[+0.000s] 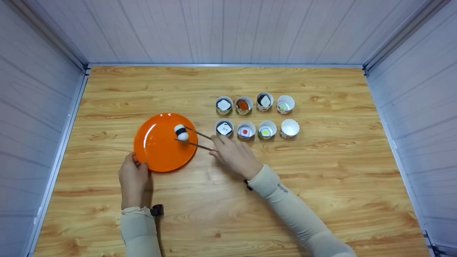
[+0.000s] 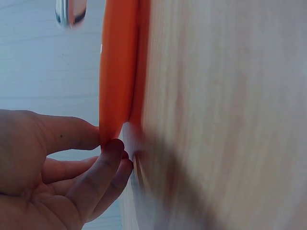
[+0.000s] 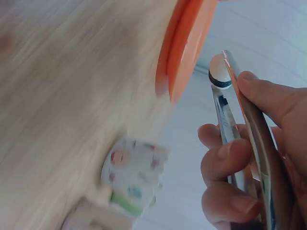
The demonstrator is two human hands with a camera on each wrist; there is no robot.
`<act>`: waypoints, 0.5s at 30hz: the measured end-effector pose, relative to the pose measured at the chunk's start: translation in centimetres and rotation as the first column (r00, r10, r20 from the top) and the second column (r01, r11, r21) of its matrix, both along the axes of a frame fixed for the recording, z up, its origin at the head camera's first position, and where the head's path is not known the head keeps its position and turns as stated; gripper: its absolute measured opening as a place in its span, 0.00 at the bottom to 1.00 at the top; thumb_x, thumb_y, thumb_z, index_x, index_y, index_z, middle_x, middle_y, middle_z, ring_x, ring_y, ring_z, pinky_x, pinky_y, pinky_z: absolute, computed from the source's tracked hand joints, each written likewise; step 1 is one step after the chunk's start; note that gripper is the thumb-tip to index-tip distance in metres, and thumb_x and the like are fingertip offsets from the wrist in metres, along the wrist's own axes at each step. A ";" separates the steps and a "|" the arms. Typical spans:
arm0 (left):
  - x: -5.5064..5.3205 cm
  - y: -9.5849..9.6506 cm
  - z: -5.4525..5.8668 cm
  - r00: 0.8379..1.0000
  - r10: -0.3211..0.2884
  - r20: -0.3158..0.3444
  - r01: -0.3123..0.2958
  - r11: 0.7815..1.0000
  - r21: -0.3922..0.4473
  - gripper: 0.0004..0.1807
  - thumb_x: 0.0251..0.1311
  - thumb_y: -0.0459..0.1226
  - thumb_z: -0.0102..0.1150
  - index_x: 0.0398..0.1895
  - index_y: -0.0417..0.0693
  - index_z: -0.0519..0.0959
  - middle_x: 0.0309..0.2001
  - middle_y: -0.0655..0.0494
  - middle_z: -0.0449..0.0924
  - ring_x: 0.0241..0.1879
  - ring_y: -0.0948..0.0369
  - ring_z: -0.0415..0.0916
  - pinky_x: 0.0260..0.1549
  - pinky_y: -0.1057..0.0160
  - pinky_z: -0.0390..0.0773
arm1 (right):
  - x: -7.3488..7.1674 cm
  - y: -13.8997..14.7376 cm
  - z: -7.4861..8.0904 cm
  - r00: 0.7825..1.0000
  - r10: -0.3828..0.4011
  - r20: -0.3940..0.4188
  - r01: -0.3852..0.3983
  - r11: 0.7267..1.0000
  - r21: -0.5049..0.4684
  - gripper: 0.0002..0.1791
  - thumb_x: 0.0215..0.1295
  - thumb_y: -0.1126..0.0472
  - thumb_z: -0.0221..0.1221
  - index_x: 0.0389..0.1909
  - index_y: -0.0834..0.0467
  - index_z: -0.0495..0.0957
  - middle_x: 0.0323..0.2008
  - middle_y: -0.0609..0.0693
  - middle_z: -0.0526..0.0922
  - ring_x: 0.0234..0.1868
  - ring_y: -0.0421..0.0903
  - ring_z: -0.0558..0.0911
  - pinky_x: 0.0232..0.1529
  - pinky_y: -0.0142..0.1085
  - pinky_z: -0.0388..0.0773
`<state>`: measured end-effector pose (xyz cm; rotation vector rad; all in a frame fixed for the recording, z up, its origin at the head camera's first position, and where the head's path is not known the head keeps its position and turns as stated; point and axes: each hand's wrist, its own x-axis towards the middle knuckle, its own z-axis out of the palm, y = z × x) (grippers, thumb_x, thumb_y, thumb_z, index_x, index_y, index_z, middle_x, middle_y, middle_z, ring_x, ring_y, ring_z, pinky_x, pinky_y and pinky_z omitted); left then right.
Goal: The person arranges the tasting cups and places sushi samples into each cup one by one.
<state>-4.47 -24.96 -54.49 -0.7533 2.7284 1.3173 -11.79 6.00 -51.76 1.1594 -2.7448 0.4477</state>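
On the left of the head view, my left hand [image 1: 134,180] pinches the near-left rim of an orange plate [image 1: 160,157]. The left wrist view has the thumb on one side of this rim and fingertips on the other. My right hand [image 1: 237,157] grips slim metal tongs [image 1: 200,145] that reach left over the plate. Between the tong tips is a toy sushi piece [image 1: 182,135], white with a black band, over the plate's right part. Seen from the right wrist, the sushi piece [image 3: 220,69] sits above the plate's rim, right at the tips.
Right of the plate stand two rows of patterned paper cups [image 1: 290,128]. Several hold small toy sushi, among them a roll with a red centre [image 1: 245,132] and an orange-topped piece [image 1: 243,104]. Pale panel walls [image 1: 221,32] enclose the wooden table [image 1: 321,200].
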 end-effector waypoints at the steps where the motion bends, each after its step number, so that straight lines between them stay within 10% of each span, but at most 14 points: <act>1: 0.0 0.0 0.0 1.000 0.001 0.001 -0.001 1.000 0.004 0.28 0.70 0.27 0.48 0.71 0.27 0.60 0.59 0.30 0.72 0.58 0.42 0.72 0.59 0.46 0.73 | 0.0 0.6 0.1 1.000 -0.006 0.007 0.006 1.000 -0.006 0.23 0.77 0.46 0.51 0.59 0.60 0.73 0.43 0.53 0.79 0.22 0.48 0.76 0.16 0.37 0.74; 15: -0.1 -0.1 0.1 1.000 0.011 0.006 -0.011 1.000 0.028 0.27 0.70 0.27 0.48 0.71 0.30 0.62 0.59 0.33 0.73 0.58 0.44 0.72 0.60 0.48 0.73 | 1.4 8.9 0.9 0.987 -0.160 0.007 0.160 0.986 -0.046 0.24 0.70 0.53 0.62 0.61 0.61 0.73 0.35 0.54 0.79 0.17 0.46 0.72 0.12 0.35 0.68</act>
